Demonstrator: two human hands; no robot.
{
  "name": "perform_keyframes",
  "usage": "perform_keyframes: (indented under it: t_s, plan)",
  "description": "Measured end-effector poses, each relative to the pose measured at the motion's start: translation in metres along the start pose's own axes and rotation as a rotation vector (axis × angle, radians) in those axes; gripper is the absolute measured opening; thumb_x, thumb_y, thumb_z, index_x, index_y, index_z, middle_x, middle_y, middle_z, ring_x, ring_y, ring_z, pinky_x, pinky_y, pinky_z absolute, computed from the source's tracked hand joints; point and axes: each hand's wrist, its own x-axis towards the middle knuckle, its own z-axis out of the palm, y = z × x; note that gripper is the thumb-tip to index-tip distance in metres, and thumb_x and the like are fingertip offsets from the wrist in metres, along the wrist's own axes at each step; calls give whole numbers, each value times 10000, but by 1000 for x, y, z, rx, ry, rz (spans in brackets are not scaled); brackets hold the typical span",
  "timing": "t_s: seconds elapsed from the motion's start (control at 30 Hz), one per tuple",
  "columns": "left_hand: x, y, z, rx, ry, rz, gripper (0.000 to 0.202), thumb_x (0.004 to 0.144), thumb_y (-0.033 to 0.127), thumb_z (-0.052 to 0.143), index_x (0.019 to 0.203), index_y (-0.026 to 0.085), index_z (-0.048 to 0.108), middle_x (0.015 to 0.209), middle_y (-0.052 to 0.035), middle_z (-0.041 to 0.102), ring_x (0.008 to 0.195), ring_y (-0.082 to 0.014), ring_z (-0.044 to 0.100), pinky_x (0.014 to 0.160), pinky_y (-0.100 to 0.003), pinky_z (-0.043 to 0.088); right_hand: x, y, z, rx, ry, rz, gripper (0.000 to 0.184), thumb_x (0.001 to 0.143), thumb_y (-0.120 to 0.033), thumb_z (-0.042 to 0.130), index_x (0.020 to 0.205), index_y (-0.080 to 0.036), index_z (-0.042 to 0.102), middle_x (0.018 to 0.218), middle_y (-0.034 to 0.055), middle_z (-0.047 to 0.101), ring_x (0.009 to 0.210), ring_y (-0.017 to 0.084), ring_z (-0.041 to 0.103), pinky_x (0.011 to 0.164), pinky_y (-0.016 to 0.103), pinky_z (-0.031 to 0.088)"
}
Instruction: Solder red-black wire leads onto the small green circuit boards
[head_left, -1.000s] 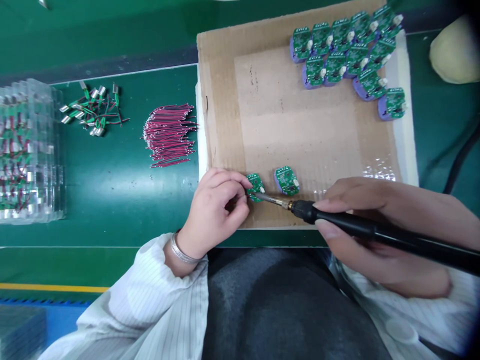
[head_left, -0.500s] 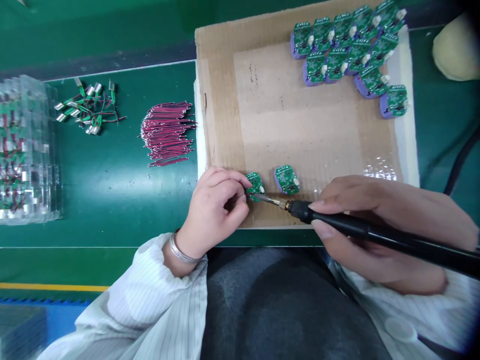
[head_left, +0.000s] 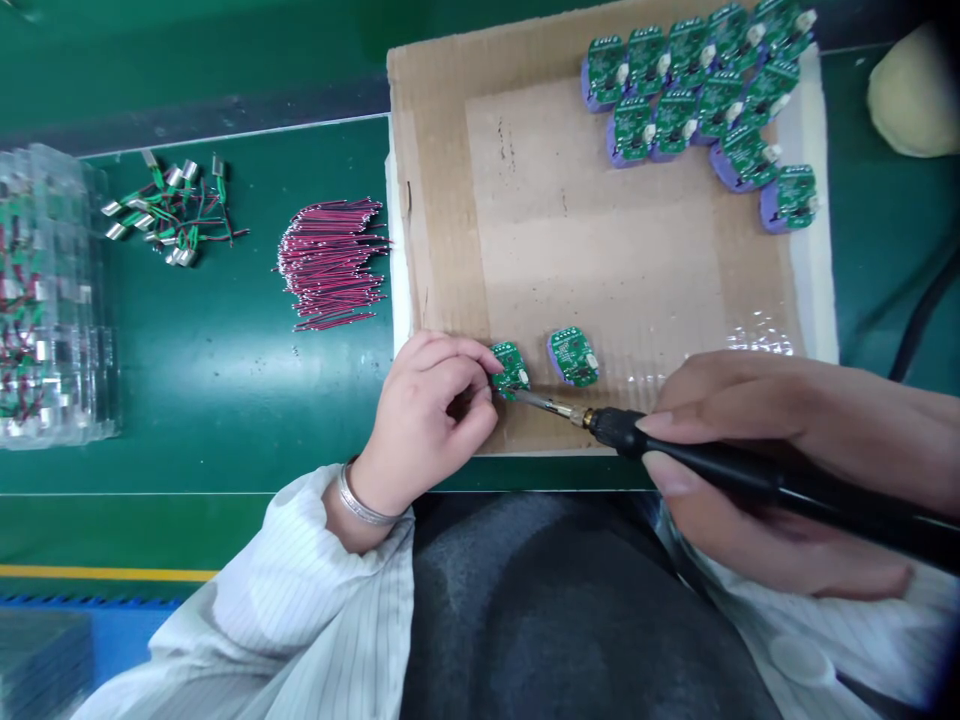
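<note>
My left hand (head_left: 431, 415) is curled, its fingertips pinching a small green circuit board (head_left: 511, 368) at the near edge of a cardboard sheet (head_left: 600, 250). My right hand (head_left: 780, 450) grips a black soldering iron (head_left: 750, 475) like a pen; its metal tip touches the lower edge of that board. A second green board on a purple base (head_left: 573, 356) lies just to the right of the held one.
Several finished green boards on purple bases (head_left: 697, 95) cluster at the cardboard's far right corner. A bundle of red and black wires (head_left: 334, 262) and several small wired metal parts (head_left: 169, 212) lie on the green mat. Clear plastic trays (head_left: 49, 300) stand at left. A black cable (head_left: 919, 320) runs at right.
The right hand and the iron have drawn back slightly to the right, the tip staying at the board. The left hand keeps its pinch.
</note>
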Motion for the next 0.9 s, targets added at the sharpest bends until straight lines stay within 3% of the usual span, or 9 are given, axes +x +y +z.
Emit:
perform_keyframes:
  t_s: [0.13, 0.4, 0.9]
  plan:
    - [0, 0, 0, -4, 6, 3, 145, 777, 55, 573, 701, 178, 573, 906, -40, 719, 861, -188, 638, 853, -379, 486, 10, -3, -4, 64, -39, -133, 156, 726, -183, 636, 848, -264, 583, 695, 7, 658, 647, 154, 691, 636, 260, 610]
    - [0, 0, 0, 1, -4, 1, 145, 778, 61, 571, 702, 184, 570, 908, -35, 718, 851, -184, 635, 849, -378, 480, 14, 1, -6, 25, -48, -251, 135, 731, -167, 681, 838, -221, 618, 694, 18, 684, 633, 146, 692, 585, 226, 601]
    - [0, -1, 1, -5, 4, 4, 136, 780, 55, 586, 702, 165, 574, 910, -39, 718, 863, -178, 633, 859, -356, 473, 10, 4, -3, 27, -43, -216, 118, 756, -159, 674, 848, -204, 616, 734, 8, 673, 698, 131, 679, 653, 248, 584]
